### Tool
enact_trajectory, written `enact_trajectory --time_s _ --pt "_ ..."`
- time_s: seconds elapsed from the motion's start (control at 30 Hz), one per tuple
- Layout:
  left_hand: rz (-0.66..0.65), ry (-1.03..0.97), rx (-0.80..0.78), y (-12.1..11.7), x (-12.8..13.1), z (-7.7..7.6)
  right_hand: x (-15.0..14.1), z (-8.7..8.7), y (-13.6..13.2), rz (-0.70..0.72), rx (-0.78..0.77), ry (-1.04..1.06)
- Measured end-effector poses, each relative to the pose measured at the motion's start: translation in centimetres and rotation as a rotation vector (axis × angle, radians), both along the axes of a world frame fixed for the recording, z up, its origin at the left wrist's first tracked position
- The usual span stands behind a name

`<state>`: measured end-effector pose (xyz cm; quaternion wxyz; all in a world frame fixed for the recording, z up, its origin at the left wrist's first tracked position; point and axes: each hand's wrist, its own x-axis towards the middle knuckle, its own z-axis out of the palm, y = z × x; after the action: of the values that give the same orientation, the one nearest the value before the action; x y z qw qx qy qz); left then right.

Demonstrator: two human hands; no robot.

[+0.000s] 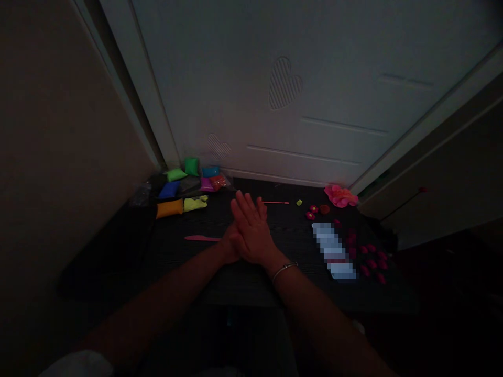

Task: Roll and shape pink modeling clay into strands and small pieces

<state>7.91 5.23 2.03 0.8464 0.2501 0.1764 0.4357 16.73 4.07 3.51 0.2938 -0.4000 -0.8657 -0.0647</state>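
Observation:
My right hand point(254, 233) lies flat across my left hand point(231, 247), palm against palm, above the front half of the dark table. The fingers of my right hand are stretched out and point away from me. Most of my left hand's fingers are hidden under it, and whatever may lie between the palms cannot be seen. Just left of my hands is a pink plastic knife point(201, 238), its right end covered by my left hand. Beyond my fingers lies a thin pink stick tool point(277, 202). A small yellow-green piece point(299, 202) sits to its right.
Several bright packets of modelling clay, among them an orange packet point(170, 208), lie at the back left. Rightward are small red flowers point(310, 215), a brown disc point(324, 209), a pink ruffled flower point(341, 196), a blurred pale strip point(334, 251) and several magenta pieces point(371, 264). A white panel point(236, 78) stands behind.

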Motion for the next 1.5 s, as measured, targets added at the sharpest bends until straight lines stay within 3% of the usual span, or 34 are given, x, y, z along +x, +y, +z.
enact_trajectory --time_s 0.13,0.23,0.33,0.4,0.63,0.83,1.03,1.23,1.5 --pt "-0.122 -0.1 -0.031 -0.1 -0.9 1.8 1.3 -0.3 1.1 -0.124 -0.011 0.03" --pt "-0.006 -0.148 -0.054 0.5 -1.8 2.3 0.9 -0.5 1.1 -0.063 -0.035 -0.053" --pt "0.12 -0.115 -0.079 0.7 -1.7 1.7 -0.1 -0.5 0.6 0.022 -0.02 -0.114" --pt "0.124 -0.09 -0.071 0.5 -1.2 1.2 -0.4 -0.5 0.3 0.031 -0.007 -0.115" --pt "-0.224 -0.098 -0.028 0.4 -1.3 1.6 1.6 -0.4 1.4 -0.141 0.008 -0.019" --pt "-0.15 -0.083 0.112 0.5 -1.9 2.0 2.9 -0.5 1.9 -0.184 0.03 0.037" --pt "-0.012 -0.026 0.116 0.7 -2.2 2.2 3.2 -0.6 1.9 -0.067 0.041 0.161" --pt "-0.042 -0.06 0.127 1.0 -2.5 2.1 3.3 -0.6 1.7 -0.004 0.085 0.214" --pt "-0.048 0.149 0.146 1.4 -2.6 1.0 4.2 -0.9 2.1 -0.08 0.077 0.239"
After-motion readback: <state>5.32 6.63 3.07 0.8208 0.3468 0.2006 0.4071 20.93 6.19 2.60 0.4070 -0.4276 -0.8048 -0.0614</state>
